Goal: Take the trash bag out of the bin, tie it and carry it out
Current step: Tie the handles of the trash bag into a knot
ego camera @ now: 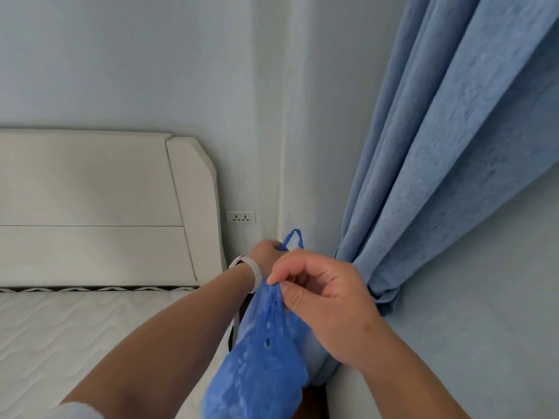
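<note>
The blue bag [260, 355] hangs lengthwise from both hands, its long axis running down and toward the viewer, clear of any visible bin. The right hand [326, 300] pinches its gathered neck; the left hand [266, 252], farther off, grips a handle loop [293, 238]. The curtain [438, 164] is close on the right, the bed [75, 328] on the left.

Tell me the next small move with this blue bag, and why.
Probably cross the handle loop in the left hand over the bunched neck pinched by the right hand to begin the knot: the blue bag hangs lifted, gathered, no knot visible.
</note>
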